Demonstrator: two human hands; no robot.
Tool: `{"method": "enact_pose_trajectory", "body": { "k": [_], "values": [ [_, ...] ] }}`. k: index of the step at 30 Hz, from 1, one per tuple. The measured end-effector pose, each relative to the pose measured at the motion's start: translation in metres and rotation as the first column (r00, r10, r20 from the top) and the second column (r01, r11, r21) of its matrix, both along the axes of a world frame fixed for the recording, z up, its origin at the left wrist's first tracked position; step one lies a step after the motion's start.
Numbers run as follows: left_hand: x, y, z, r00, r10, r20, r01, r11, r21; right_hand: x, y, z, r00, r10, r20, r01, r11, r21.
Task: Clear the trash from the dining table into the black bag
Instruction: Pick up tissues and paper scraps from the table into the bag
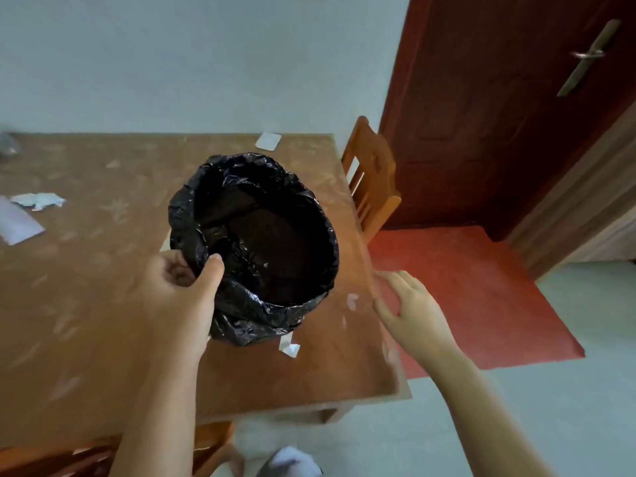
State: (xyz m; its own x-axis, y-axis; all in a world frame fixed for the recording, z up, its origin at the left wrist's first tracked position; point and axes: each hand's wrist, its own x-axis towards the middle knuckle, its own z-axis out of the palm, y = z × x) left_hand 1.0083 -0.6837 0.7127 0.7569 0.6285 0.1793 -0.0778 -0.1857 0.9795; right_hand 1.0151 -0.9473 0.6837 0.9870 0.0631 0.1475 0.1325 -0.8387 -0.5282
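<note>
My left hand [184, 287] grips the near rim of a bin lined with the black bag [261, 242], held over the brown dining table [103, 304] with its dark inside facing me. My right hand [409, 308] hovers open at the table's right edge, fingers spread, holding nothing. A small white scrap [288, 346] lies just below the bag. Tiny white bits [352, 301] sit near my right hand. A white square paper [268, 141] rests at the far edge. Crumpled white paper [39, 200] and a flat white sheet [17, 222] lie at the left.
A wooden chair [370, 180] stands at the table's right side, before a dark red door [499, 115]. Another chair's back [206, 445] shows at the near edge. A red mat [464, 294] covers the floor to the right. A greyish object [7, 144] sits far left.
</note>
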Motion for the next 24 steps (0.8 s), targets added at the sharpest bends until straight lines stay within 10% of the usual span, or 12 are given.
{"method": "enact_pose_trajectory", "body": {
  "k": [9, 24],
  "values": [
    [-0.009, 0.021, -0.005, 0.928, 0.363, -0.08, -0.366, 0.93, -0.028, 0.078, 0.032, -0.061, 0.933, 0.298, -0.202, -0.299, 0.954, 0.024],
    [-0.041, -0.05, -0.002, 0.64, 0.757, -0.131, -0.732, 0.652, 0.196, 0.158, 0.061, -0.134, 0.569, 0.673, -0.472, -0.705, 0.695, 0.141]
  ]
}}
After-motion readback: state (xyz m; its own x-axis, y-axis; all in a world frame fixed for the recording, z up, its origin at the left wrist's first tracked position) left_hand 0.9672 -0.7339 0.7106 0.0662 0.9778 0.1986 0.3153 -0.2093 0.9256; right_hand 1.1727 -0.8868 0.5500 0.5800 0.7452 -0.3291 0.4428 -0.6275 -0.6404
